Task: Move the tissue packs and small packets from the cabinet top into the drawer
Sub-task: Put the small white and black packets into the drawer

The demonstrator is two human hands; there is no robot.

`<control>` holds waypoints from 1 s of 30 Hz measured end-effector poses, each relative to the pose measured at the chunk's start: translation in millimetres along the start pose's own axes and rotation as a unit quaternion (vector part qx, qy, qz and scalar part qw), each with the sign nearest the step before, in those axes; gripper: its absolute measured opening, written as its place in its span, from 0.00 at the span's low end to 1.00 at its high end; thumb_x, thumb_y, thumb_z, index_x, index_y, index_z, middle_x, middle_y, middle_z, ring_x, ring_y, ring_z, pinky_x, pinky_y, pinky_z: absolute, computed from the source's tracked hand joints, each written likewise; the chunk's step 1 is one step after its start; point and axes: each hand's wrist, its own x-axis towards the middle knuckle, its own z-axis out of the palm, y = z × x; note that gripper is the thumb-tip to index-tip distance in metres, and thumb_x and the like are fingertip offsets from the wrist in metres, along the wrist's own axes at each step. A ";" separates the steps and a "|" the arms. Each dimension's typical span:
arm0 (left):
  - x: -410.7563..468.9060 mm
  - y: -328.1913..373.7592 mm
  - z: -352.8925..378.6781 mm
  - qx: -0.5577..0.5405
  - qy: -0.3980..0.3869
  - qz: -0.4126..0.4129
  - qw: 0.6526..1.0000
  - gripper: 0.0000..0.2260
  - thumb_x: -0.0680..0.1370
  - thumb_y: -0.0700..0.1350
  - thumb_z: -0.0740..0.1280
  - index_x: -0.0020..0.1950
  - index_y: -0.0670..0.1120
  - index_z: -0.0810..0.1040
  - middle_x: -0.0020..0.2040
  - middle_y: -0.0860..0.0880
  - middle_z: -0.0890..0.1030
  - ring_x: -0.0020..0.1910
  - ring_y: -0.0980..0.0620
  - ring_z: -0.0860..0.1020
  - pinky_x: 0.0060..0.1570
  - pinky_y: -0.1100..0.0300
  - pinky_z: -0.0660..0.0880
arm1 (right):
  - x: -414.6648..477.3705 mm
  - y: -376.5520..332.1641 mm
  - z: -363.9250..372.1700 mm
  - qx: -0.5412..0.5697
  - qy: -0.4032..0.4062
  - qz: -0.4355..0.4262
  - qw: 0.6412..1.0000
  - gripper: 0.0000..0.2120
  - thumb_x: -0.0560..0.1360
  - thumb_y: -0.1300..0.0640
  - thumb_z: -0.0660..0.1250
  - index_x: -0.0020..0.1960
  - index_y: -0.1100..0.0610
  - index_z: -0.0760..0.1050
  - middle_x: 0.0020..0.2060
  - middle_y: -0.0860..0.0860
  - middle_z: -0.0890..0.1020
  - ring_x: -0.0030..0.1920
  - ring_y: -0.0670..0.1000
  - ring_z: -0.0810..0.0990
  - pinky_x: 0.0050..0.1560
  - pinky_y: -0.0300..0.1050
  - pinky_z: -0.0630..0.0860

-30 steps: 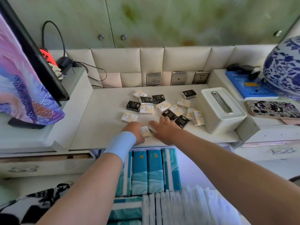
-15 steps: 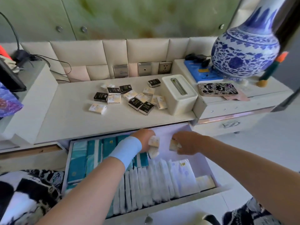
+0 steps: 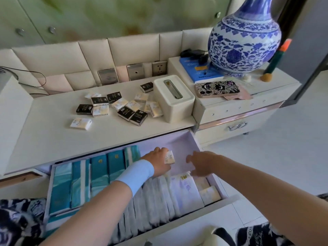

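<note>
Head view had my hands low in the centre of the frame, over the bare back right part of the open drawer (image 3: pixel 215 176). My biggest worry was the cabinet top (image 3: pixel 44 132) above them: the loose packs lay crowded against the white tissue box (image 3: pixel 173 98), so a hasty sweep could have knocked some to the floor or behind the drawer. Next, the drawer was nearly full, teal packs (image 3: pixel 99 173) at left and white packs (image 3: pixel 156 197) in front, so a dropped packet might have wedged on top and jammed the drawer's closing. My left hand (image 3: pixel 158 163) was clenched around one pale packet (image 3: pixel 169 157); my right hand (image 3: pixel 202 164) had its fingers spread, with nothing visible in it. By my count, roughly eight pale packets (image 3: pixel 80 123) and six black ones (image 3: pixel 138 117) remained up top, though overlaps made that uncertain.
</note>
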 end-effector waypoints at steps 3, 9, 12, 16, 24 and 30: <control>6.3 7.3 12.6 -0.012 -0.026 -0.015 0.999 0.28 0.76 0.57 0.62 0.74 0.53 0.59 0.69 0.45 0.66 0.65 0.42 0.71 0.58 0.51 0.69 | 3.6 8.4 -2.4 0.022 0.038 -0.006 0.999 0.31 0.79 0.47 0.63 0.77 0.49 0.54 0.69 0.56 0.68 0.64 0.61 0.76 0.63 0.55 0.72; 9.3 12.9 26.8 -0.036 -0.048 -0.023 0.998 0.21 0.81 0.50 0.53 0.73 0.50 0.60 0.68 0.43 0.66 0.65 0.41 0.70 0.62 0.49 0.68 | 10.8 14.7 15.9 -0.022 0.004 -0.059 0.998 0.52 0.71 0.57 0.73 0.80 0.41 0.39 0.63 0.54 0.75 0.54 0.58 0.80 0.47 0.48 0.76; 9.4 15.5 28.8 -0.035 -0.041 -0.023 0.998 0.20 0.81 0.46 0.51 0.74 0.48 0.60 0.68 0.43 0.65 0.64 0.41 0.70 0.62 0.50 0.68 | 9.7 22.4 13.2 0.002 0.011 -0.044 0.999 0.40 0.75 0.56 0.69 0.80 0.44 0.50 0.63 0.48 0.80 0.58 0.55 0.79 0.55 0.47 0.73; 13.4 27.0 30.8 -0.040 -0.035 -0.029 0.998 0.19 0.81 0.45 0.52 0.73 0.47 0.61 0.70 0.43 0.64 0.66 0.40 0.69 0.64 0.47 0.68 | 0.2 12.0 19.4 -0.100 -0.016 -0.036 0.994 0.23 0.78 0.59 0.62 0.72 0.48 0.68 0.66 0.48 0.77 0.67 0.52 0.73 0.69 0.55 0.58; 18.7 26.6 29.5 -0.136 0.025 -0.034 0.990 0.14 0.81 0.45 0.59 0.66 0.48 0.73 0.61 0.45 0.73 0.58 0.42 0.75 0.56 0.54 0.72 | 8.8 -3.0 11.2 0.130 0.139 0.011 0.982 0.29 0.74 0.50 0.64 0.74 0.46 0.62 0.66 0.48 0.75 0.67 0.51 0.71 0.71 0.56 0.57; 26.3 21.8 29.2 -0.249 0.082 -0.043 0.964 0.10 0.78 0.46 0.66 0.58 0.50 0.78 0.55 0.49 0.81 0.48 0.50 0.78 0.47 0.61 0.72 | 24.0 2.8 -11.8 0.306 0.110 0.001 0.946 0.19 0.72 0.43 0.72 0.61 0.47 0.76 0.49 0.45 0.78 0.51 0.49 0.76 0.50 0.43 0.70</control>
